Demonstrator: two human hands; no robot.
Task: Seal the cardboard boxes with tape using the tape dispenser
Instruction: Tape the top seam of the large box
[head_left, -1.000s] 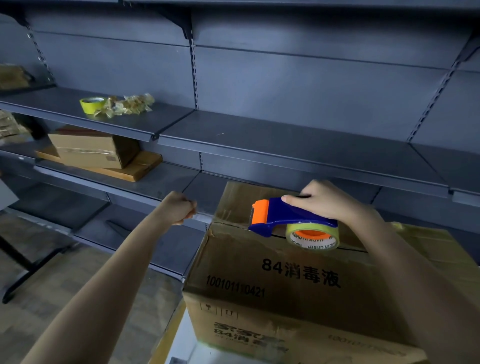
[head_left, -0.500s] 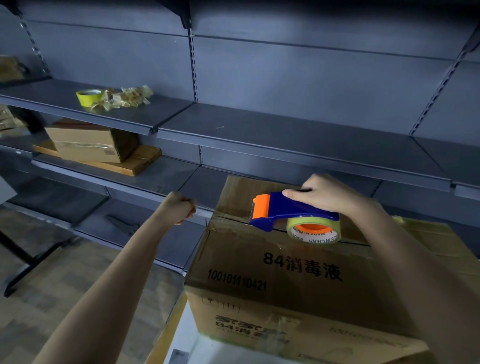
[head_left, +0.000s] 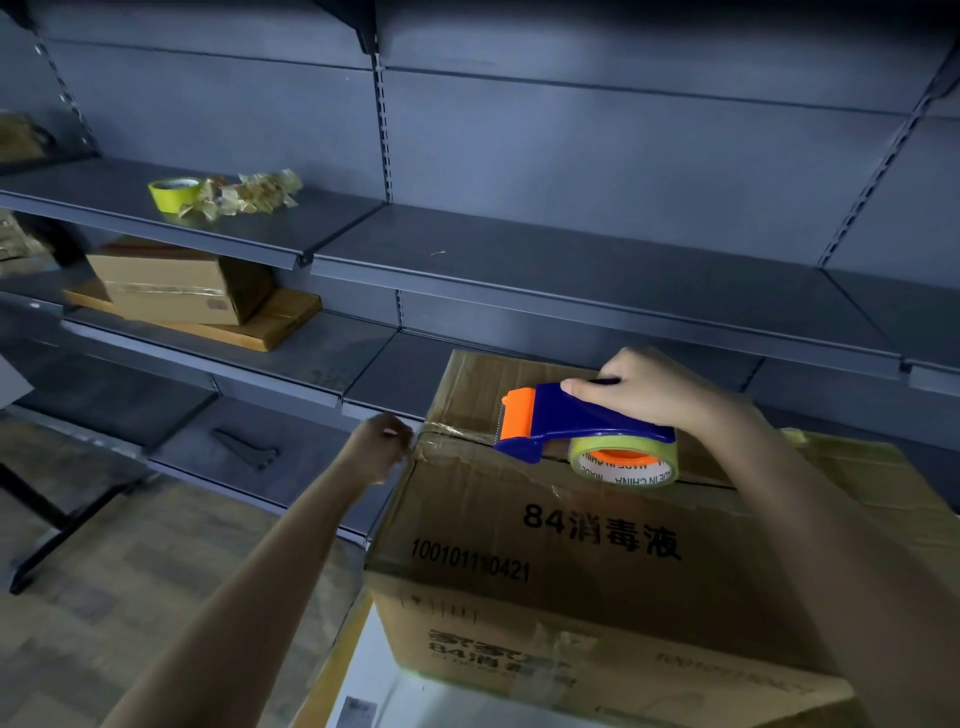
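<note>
One large cardboard box (head_left: 571, 545), printed "84", stands before the shelf (head_left: 571, 280). One blue-and-orange tape dispenser (head_left: 561, 421) carrying one tape roll (head_left: 623, 462) rests on the box's top seam. The right hand (head_left: 649, 395) is curled round its handle. The left hand (head_left: 382, 449), fingers curled, pinches the end of one tape strip (head_left: 457, 432) at the box's left top edge. On the shelves are one yellow roll (head_left: 174, 193) beside one crumpled tape wad (head_left: 244, 193), and two smaller boxes, the upper box (head_left: 171, 283) stacked on the flat box (head_left: 280, 325).
</note>
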